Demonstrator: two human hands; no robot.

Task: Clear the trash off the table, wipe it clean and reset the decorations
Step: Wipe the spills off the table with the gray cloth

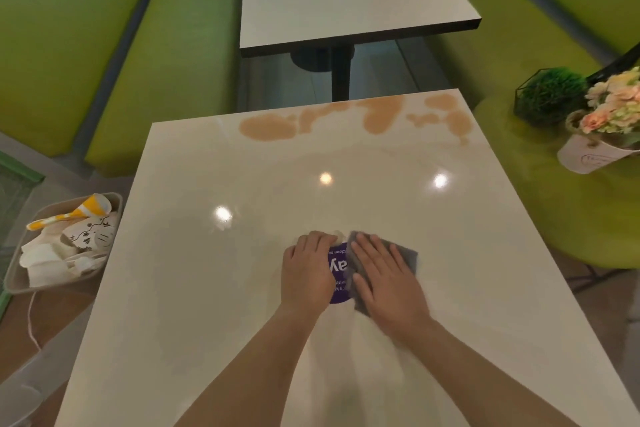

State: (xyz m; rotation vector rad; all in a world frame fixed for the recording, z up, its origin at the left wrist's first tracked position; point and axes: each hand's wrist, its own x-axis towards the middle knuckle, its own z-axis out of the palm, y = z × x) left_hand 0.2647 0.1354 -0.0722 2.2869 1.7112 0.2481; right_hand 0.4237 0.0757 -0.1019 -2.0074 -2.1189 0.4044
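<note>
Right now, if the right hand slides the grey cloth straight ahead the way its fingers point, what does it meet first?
The right hand, flat on the grey cloth, points toward the table's far edge. The way looks free until the brown spill; nothing else seems to lie between.

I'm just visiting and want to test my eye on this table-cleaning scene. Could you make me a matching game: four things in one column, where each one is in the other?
Things:
1. grey cloth
2. brown spill
3. tray of paper trash
4. flower pot

Places:
A. on the green seat at the right
B. beside the table's left edge
C. under the right hand
D. along the table's far edge

Pairs: 1-C, 2-D, 3-B, 4-A
</note>
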